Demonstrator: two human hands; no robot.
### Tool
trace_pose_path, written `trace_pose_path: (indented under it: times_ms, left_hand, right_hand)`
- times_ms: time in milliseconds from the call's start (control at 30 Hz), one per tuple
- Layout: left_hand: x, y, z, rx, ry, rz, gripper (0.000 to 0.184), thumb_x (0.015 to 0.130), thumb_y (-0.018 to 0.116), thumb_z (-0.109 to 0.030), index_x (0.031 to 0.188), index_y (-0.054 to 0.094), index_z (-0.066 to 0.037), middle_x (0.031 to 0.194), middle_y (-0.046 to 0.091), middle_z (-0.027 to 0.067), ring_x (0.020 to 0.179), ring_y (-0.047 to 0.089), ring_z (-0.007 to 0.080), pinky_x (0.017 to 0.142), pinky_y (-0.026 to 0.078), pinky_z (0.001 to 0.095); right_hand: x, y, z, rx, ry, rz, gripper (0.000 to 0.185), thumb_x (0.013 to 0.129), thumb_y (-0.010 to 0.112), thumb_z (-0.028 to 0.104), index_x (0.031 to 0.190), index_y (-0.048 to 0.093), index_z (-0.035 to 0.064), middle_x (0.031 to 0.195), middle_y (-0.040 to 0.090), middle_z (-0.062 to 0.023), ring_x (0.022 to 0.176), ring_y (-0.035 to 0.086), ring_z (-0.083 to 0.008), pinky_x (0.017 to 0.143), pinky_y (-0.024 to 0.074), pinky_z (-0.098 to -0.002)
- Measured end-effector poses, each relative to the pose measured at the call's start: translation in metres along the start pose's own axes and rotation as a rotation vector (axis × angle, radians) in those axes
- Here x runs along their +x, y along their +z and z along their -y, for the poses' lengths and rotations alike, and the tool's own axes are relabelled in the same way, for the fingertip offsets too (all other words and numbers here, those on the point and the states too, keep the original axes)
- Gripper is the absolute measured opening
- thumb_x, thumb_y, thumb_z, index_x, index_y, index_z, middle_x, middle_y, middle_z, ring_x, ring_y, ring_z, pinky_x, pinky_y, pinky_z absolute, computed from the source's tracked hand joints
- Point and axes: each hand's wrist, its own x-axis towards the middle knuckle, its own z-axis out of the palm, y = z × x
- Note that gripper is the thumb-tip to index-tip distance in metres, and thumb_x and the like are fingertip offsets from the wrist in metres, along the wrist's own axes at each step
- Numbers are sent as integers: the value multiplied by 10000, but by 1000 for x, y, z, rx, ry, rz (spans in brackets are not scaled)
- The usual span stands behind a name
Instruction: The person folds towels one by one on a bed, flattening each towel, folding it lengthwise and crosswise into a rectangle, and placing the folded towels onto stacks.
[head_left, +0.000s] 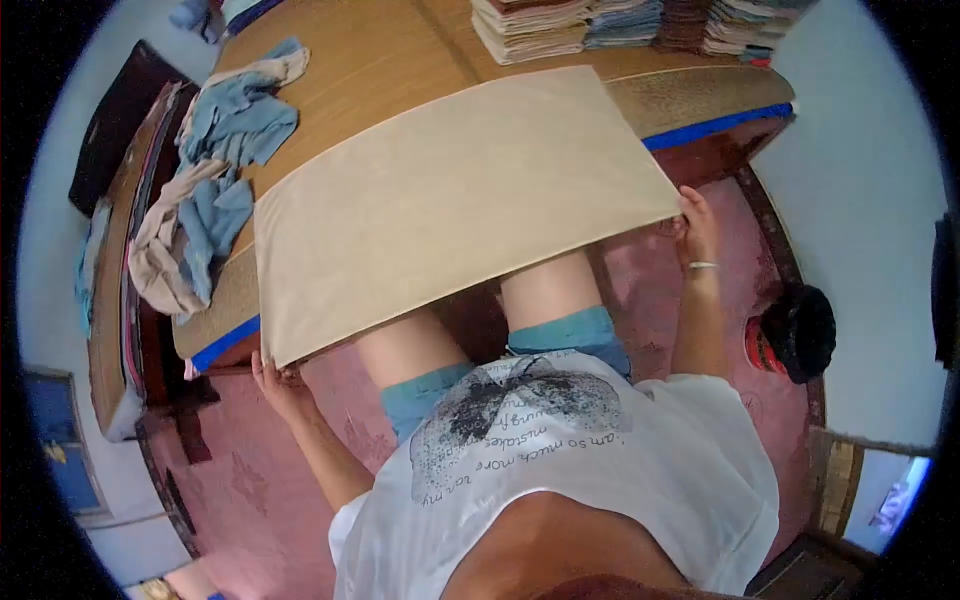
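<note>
The fabric sheet (450,210) spans between left hand (287,393) and right hand (697,230), partly over the table (350,90). Beyond the left grip, cloths (235,115) lie on the table; beyond the right, folded stacks (530,25); to that grip's right, a bin (803,330) on the floor (250,510)

Through the head camera I see my left hand (284,390) and right hand (700,228) pinching the near corners of a cream cloth (450,200), spread flat across the wooden surface (370,70); crumpled cloths (240,112) lie left, folded stacks (530,30) beyond.
</note>
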Motion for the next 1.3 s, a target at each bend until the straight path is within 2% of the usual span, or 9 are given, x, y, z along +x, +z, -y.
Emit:
trace_pose_path:
  times_ms: [133, 267, 400, 533, 733, 900, 1000, 1167, 1300]
  left_hand:
    - [-14, -7, -17, 27, 39, 11, 434, 841, 478, -67, 1259, 362, -74, 1118, 533, 98, 886, 555, 152, 714, 457, 263]
    - [-21, -23, -33, -21, 29, 52, 277, 851, 521, -93, 1119, 488, -31, 985, 593, 85, 796, 576, 139, 698, 465, 256]
    - [-19, -20, -43, -34, 3, 48, 216, 844, 544, -66, 1049, 531, 2, 888, 605, 69, 673, 546, 102, 666, 469, 231]
    - [-14, -1, -54, 80, -42, 151, 281, 819, 555, -15, 1096, 521, 6, 984, 590, 96, 800, 583, 146, 738, 478, 259]
    - [26, -7, -57, 438, 40, 185, 229, 852, 488, -41, 1068, 543, 13, 1024, 571, 91, 917, 559, 158, 817, 451, 272]
    - [70, 16, -53, 623, 297, 188, 218, 860, 472, -56, 1053, 557, 1, 1013, 562, 47, 955, 499, 138, 829, 391, 242]
    - [123, 30, -39, 539, 332, 185, 225, 862, 475, -64, 1066, 552, -8, 986, 561, 39, 901, 506, 120, 776, 402, 237]
    - [184, 76, -10, 525, 250, 207, 191, 861, 480, -74, 1016, 573, -13, 866, 560, 10, 736, 487, 78, 660, 383, 193]
    - [206, 93, 33, 701, 426, 185, 205, 850, 491, -91, 1008, 569, 14, 882, 567, 38, 790, 506, 109, 720, 399, 219]
  right_hand:
    - [-14, -5, 27, 22, 0, -19, 249, 814, 600, 104, 1041, 549, 16, 815, 587, -23, 616, 515, -57, 523, 428, -166]
    - [-16, -30, 35, 64, 1, 83, 271, 825, 603, 125, 1063, 545, 7, 863, 611, -38, 665, 561, -68, 559, 474, -178]
    - [-14, -22, 46, 26, -28, 140, 285, 834, 573, 79, 1101, 525, -8, 992, 598, -88, 853, 578, -120, 726, 490, -237]
    - [-1, -2, 60, -150, -95, 288, 304, 833, 542, 24, 1134, 510, -6, 1074, 568, -108, 965, 549, -158, 834, 446, -264]
    - [29, 36, 75, -526, -210, 170, 245, 840, 563, 97, 1058, 582, -14, 949, 611, -60, 841, 571, -121, 771, 449, -237]
    - [93, 60, 56, -854, -574, 150, 222, 774, 625, 164, 926, 644, 3, 895, 644, -95, 833, 592, -157, 770, 441, -251]
    - [135, 81, 30, -685, -459, 133, 207, 762, 633, 172, 904, 652, 21, 868, 646, -94, 795, 598, -155, 729, 453, -261]
    - [154, 131, 17, -963, -433, 22, 185, 758, 627, 178, 913, 660, 81, 844, 642, -111, 755, 608, -202, 688, 464, -296]
    - [174, 133, -10, -1125, -568, -57, 187, 751, 614, 206, 892, 660, 91, 850, 631, -121, 767, 601, -276, 716, 467, -354]
